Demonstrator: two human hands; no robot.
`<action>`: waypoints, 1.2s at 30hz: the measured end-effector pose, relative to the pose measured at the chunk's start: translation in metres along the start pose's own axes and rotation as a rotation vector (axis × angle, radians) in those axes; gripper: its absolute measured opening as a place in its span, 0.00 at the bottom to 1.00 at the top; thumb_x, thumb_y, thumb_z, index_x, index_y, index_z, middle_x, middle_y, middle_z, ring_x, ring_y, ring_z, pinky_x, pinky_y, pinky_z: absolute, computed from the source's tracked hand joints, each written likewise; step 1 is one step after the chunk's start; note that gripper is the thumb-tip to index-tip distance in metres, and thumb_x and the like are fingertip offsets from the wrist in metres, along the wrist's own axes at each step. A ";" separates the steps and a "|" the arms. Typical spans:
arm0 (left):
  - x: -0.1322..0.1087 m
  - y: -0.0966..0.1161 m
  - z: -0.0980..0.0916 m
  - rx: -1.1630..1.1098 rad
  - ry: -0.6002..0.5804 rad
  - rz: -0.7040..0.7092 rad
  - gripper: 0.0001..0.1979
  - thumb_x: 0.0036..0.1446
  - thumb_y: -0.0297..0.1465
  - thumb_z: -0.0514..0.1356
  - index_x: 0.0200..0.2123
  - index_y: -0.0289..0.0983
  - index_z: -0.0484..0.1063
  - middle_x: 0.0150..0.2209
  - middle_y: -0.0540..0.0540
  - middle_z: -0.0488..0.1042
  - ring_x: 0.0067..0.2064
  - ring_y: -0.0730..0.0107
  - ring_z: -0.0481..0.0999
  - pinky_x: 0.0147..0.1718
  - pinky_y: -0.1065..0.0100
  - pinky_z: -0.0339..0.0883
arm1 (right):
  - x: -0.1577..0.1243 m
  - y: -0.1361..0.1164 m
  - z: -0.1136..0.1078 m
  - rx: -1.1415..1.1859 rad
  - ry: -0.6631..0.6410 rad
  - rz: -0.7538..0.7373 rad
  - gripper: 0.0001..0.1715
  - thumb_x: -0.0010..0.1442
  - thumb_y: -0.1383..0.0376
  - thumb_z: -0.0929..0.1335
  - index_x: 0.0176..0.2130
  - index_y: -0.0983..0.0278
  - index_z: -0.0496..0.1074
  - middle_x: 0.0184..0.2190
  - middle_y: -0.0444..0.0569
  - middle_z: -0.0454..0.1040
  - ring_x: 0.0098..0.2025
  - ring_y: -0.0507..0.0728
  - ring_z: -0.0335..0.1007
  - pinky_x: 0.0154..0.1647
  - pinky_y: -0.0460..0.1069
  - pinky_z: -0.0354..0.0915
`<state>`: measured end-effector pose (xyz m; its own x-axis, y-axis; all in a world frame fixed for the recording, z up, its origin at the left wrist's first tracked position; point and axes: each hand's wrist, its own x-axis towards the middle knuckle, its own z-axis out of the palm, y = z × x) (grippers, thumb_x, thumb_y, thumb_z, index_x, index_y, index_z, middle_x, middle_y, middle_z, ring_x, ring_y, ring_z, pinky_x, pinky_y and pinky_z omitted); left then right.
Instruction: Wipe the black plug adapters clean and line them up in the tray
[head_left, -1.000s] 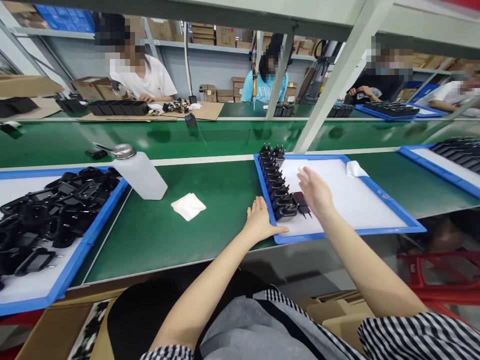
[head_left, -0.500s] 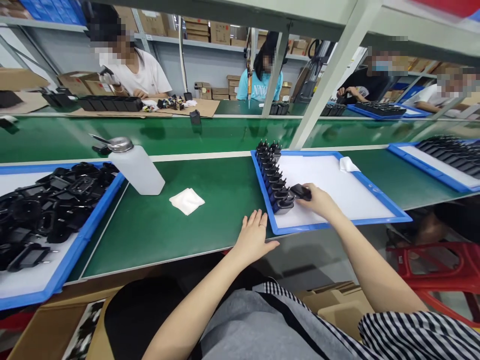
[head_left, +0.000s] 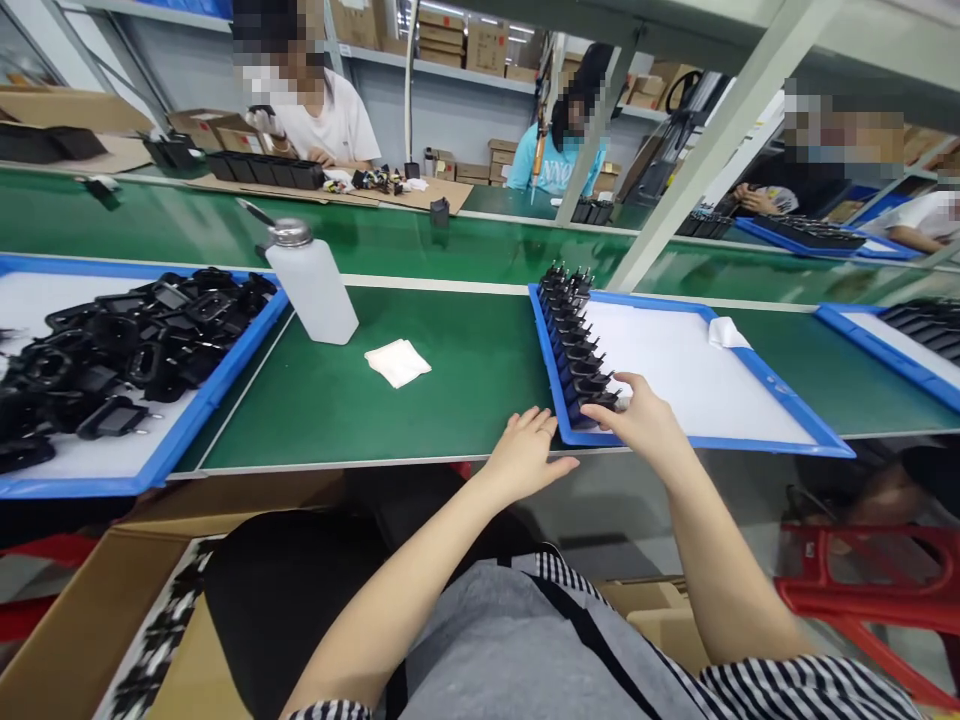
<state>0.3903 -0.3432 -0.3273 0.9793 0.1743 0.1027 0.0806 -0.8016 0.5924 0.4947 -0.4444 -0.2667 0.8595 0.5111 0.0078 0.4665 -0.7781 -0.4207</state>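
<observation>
My right hand (head_left: pixel 649 425) is at the near end of a row of black plug adapters (head_left: pixel 570 335), its thumb and fingers closed around an adapter (head_left: pixel 609 398) there. The row stands along the left side of a blue-rimmed white tray (head_left: pixel 795 400), with metal pins pointing up. Just left of this tray, my left hand (head_left: pixel 525 455) lies flat on the green table edge, fingers spread, holding nothing. A folded white cloth (head_left: pixel 397 363) lies further left on the table.
A white bottle (head_left: pixel 315 295) with a metal top stands beside the left tray (head_left: pixel 225 390), which bears a heap of black adapters (head_left: pixel 150 340). A slanted metal post (head_left: pixel 697 150) rises behind the table. A red stool (head_left: pixel 877 590) is at lower right. Several people sit opposite.
My right hand has brought the adapter from the row's right side down to its near end. My left hand stays flat at the table edge. The camera view has shifted.
</observation>
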 end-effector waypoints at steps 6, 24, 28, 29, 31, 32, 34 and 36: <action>-0.001 0.007 0.006 -0.013 0.021 0.007 0.31 0.48 0.40 0.49 0.51 0.24 0.50 0.52 0.32 0.54 0.55 0.55 0.51 0.51 0.57 0.46 | -0.008 0.017 0.000 0.059 -0.051 -0.048 0.45 0.43 0.51 0.63 0.53 0.73 0.49 0.41 0.60 0.67 0.40 0.61 0.65 0.38 0.52 0.61; -0.006 -0.010 -0.002 -0.047 0.051 0.143 0.20 0.47 0.36 0.52 0.42 0.31 0.64 0.46 0.40 0.65 0.50 0.60 0.60 0.49 0.61 0.53 | -0.003 0.032 -0.017 0.142 -0.038 -0.256 0.25 0.45 0.53 0.62 0.41 0.64 0.59 0.40 0.55 0.65 0.36 0.57 0.65 0.32 0.51 0.64; -0.003 -0.008 -0.005 -0.197 0.186 -0.011 0.12 0.49 0.33 0.51 0.35 0.35 0.67 0.37 0.47 0.71 0.42 0.67 0.67 0.42 0.65 0.60 | -0.003 0.034 -0.008 0.163 -0.027 -0.331 0.22 0.45 0.54 0.63 0.38 0.63 0.62 0.24 0.46 0.65 0.27 0.54 0.63 0.31 0.51 0.63; -0.002 -0.007 -0.005 -0.232 0.231 -0.033 0.11 0.49 0.33 0.51 0.35 0.36 0.67 0.37 0.47 0.71 0.41 0.68 0.67 0.41 0.66 0.61 | -0.002 0.035 -0.005 0.154 -0.024 -0.341 0.22 0.44 0.54 0.64 0.38 0.63 0.64 0.22 0.45 0.63 0.26 0.54 0.62 0.31 0.52 0.62; 0.001 -0.003 -0.005 -0.288 0.303 -0.012 0.12 0.48 0.31 0.51 0.38 0.37 0.66 0.39 0.48 0.70 0.42 0.70 0.66 0.42 0.68 0.61 | 0.000 0.036 -0.002 0.157 -0.019 -0.347 0.20 0.44 0.54 0.64 0.35 0.63 0.66 0.22 0.45 0.62 0.24 0.53 0.60 0.31 0.52 0.62; 0.002 -0.001 -0.005 -0.307 0.327 0.015 0.13 0.48 0.31 0.52 0.39 0.37 0.65 0.41 0.48 0.69 0.43 0.70 0.65 0.43 0.68 0.60 | 0.001 0.037 0.000 0.179 -0.022 -0.346 0.19 0.44 0.54 0.63 0.34 0.63 0.66 0.24 0.45 0.63 0.25 0.53 0.61 0.31 0.52 0.62; 0.005 0.003 -0.005 -0.336 0.348 0.063 0.16 0.47 0.30 0.52 0.42 0.36 0.63 0.43 0.47 0.67 0.45 0.70 0.63 0.45 0.67 0.58 | 0.001 0.035 0.001 0.251 -0.017 -0.329 0.17 0.45 0.54 0.63 0.32 0.63 0.67 0.27 0.47 0.65 0.28 0.54 0.62 0.31 0.51 0.62; 0.007 0.008 -0.006 -0.386 0.336 0.085 0.19 0.46 0.31 0.53 0.44 0.37 0.61 0.45 0.47 0.66 0.47 0.68 0.62 0.47 0.65 0.57 | 0.000 0.030 0.001 0.335 0.014 -0.299 0.16 0.45 0.54 0.63 0.30 0.63 0.66 0.29 0.48 0.65 0.29 0.54 0.62 0.29 0.50 0.62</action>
<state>0.3970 -0.3449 -0.3176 0.8609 0.3423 0.3764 -0.1331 -0.5625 0.8160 0.5086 -0.4675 -0.2805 0.7012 0.6887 0.1845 0.6029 -0.4347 -0.6690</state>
